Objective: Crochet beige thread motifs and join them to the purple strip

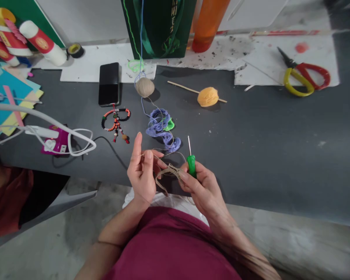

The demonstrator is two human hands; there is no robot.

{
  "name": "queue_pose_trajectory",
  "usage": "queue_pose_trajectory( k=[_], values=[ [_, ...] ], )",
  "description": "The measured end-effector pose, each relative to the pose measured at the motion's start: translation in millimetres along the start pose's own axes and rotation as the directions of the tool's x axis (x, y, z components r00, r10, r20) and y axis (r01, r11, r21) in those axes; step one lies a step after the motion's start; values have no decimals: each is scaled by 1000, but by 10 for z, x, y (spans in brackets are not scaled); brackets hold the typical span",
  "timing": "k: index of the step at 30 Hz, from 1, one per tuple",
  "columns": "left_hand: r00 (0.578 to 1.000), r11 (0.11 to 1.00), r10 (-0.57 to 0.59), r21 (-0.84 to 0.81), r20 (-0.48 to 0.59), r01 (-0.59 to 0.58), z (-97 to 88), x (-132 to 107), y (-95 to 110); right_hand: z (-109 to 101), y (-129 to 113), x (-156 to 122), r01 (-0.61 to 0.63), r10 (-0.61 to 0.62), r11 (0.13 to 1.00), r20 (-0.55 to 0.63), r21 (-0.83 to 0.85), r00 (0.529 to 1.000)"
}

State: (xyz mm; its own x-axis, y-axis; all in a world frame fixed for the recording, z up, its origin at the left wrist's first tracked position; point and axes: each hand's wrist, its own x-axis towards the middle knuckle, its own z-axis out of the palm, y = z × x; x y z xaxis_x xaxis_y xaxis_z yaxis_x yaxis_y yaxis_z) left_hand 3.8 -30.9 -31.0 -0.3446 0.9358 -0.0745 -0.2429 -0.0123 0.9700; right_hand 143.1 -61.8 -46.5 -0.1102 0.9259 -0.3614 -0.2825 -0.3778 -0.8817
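While the right hand [202, 184] clasps the green-handled hook [191, 166] and, between both hands, the beige strip [170, 170], the left hand [144, 175] (closed on the yarn [158, 157], one finger raised) should feed it evenly.

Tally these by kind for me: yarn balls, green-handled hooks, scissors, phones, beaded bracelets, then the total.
Yarn balls: beige ball and yellow ball, 2
Green-handled hook, in the right hand: 1
Scissors: 1
Phone: 1
Beaded bracelet: 1
Total: 6
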Motion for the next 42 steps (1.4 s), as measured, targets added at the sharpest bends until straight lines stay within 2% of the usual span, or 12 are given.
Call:
queue_pose_trajectory(
  k=[6, 9, 12, 15, 18, 21, 24, 28, 31, 34, 37, 42],
  values=[
    [996, 994, -72, -80, -47, 69, -31, 70, -1, -8, -2, -13, 14, -14, 1000, 21, 0, 1000],
    [994, 990, -110, -89, -29, 107, -56, 95, 2, -19, 19, -16, 21, -21, 1000, 18, -8, 1000],
    [978, 977, -193, -79, 77, 199, -59, 83, 16, -29, 47, -12, 35, -35, 999, -9, -27, 999],
    [943, 960, -259, -50, 211, 275, -52, 47, 30, -29, 65, -3, 46, -47, 999, -20, -27, 999],
    [918, 968, -234, -10, 321, 250, -64, 25, 23, -18, 52, 3, 34, -35, 999, -24, -33, 999],
    [897, 974, -217, 33, 385, 222, -86, 32, -1, 6, 10, 9, 20, -21, 999, -33, -43, 999],
    [894, 971, -234, 45, 383, 234, -98, 46, -17, 37, -32, 17, 9, -9, 1000, -45, -4, 999],
    [901, 970, -232, 23, 367, 241, -97, 51, -19, 65, -55, 29, 10, -5, 991, -40, 134, 999],
    [898, 965, -252, 31, 359, 259, -95, 45, -21, 54, -41, 32, 34, -31, 997, -40, 70, 999],
    [888, 961, -260, 7, 379, 278, -100, 39, -23, 29, -12, 27, 57, -58, 998, -89, -14, 994],
    [865, 950, -272, -23, 422, 311, -110, 40, -8, 10, 10, 18, 59, -60, 998, -128, -11, 990],
    [837, 936, -333, 44, 433, 350, -118, 46, 36, -4, 20, 5, 64, -65, 998, -135, -14, 989]
  ],
)
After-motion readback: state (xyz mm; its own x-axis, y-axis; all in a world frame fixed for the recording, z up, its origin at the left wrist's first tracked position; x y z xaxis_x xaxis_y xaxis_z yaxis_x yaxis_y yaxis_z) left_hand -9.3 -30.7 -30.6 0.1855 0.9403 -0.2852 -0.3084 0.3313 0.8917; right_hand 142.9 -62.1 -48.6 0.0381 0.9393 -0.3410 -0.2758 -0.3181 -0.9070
